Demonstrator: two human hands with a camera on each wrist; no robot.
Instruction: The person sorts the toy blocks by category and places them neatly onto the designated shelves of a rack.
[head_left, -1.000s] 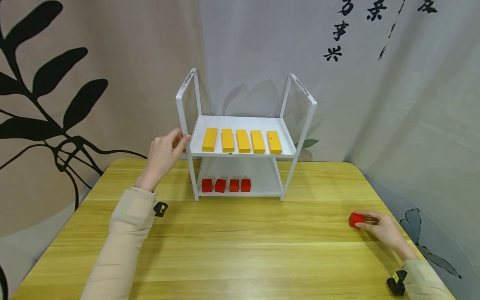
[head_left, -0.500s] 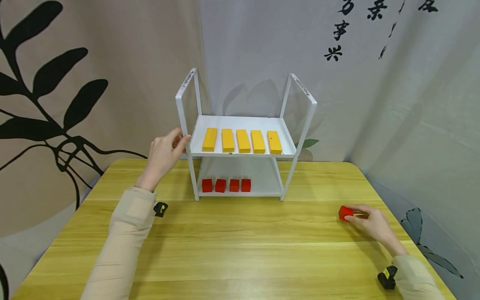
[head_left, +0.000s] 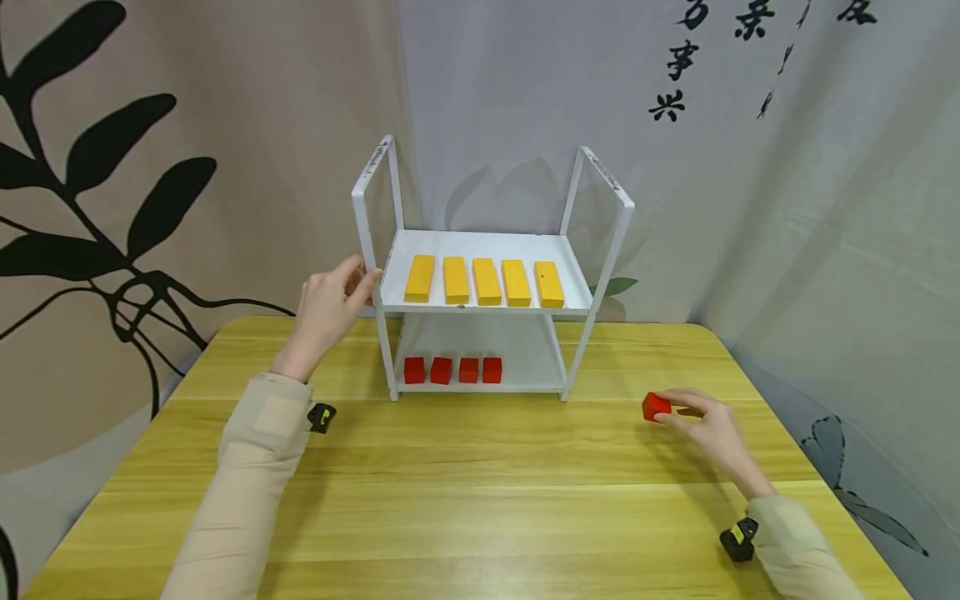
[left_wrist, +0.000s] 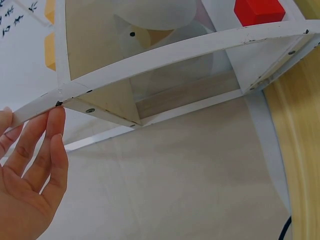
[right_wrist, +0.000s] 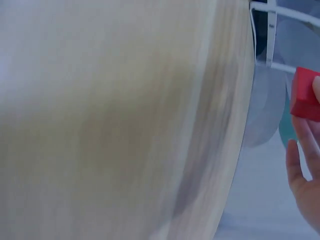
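Observation:
My left hand (head_left: 330,304) pinches the left front post of a white two-tier shelf (head_left: 480,242); in the left wrist view the thumb and fingers (left_wrist: 56,122) lie on either side of that post. At the right of the head view, my right hand (head_left: 701,421) holds a red cube (head_left: 656,407) between thumb and fingertips, above the table. The same red cube (right_wrist: 305,95) shows at the right edge of the right wrist view. A row of several red cubes (head_left: 441,371) sits on the lower tier, towards its left. Several yellow blocks (head_left: 487,282) stand in a row on the upper tier.
The shelf stands near the back edge of a wooden table (head_left: 480,500). Behind it hangs a pale curtain (head_left: 480,100) with printed leaves and dark characters. On the lower tier, bare white surface (head_left: 531,375) lies right of the red cubes.
My right hand has carried the red cube left and slightly away from me, nearer the shelf. The left hand, the shelf and the blocks on it have stayed in place.

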